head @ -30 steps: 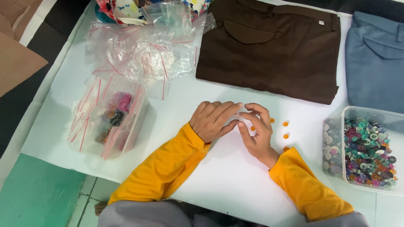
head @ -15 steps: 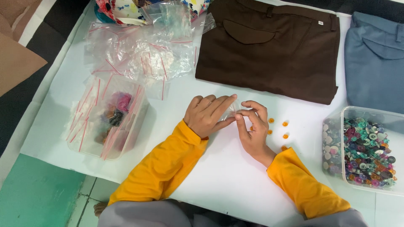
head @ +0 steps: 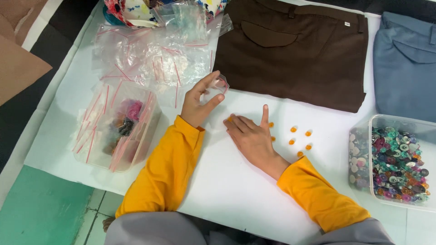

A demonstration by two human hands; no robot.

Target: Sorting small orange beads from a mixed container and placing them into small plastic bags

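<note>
We look down from a head camera at a white table [head: 227, 190] and at two arms in yellow sleeves reaching up from the lower edge.

The left hand [head: 199, 103] is raised just above the table, a little to 10 o'clock of the picture's centre. Its thumb and fingers curl round a small clear zip bag [head: 217, 86], pinching it at the sides; the bag sits at 1 o'clock of that hand. We cannot tell whether anything is inside the bag.

The right hand [head: 250, 136] lies palm down on the table near the centre, fingers spread and flat, holding nothing. One orange bead shows at its fingertips at 10 o'clock. More small orange beads [head: 299, 138] lie scattered on the table at 3 o'clock of this hand, close by.

At 12 o'clock, folded brown trousers [head: 295, 50] rest on the table; folded blue-grey trousers [head: 406, 68] lie at 2 o'clock. At 3 to 4 o'clock a clear plastic box [head: 390, 163] holds mixed coloured buttons. At 11 o'clock a heap of empty clear bags with red strips [head: 154, 59] is spread out, and at 9 o'clock a second clear tub [head: 119, 129] holds bagged buttons.
</note>
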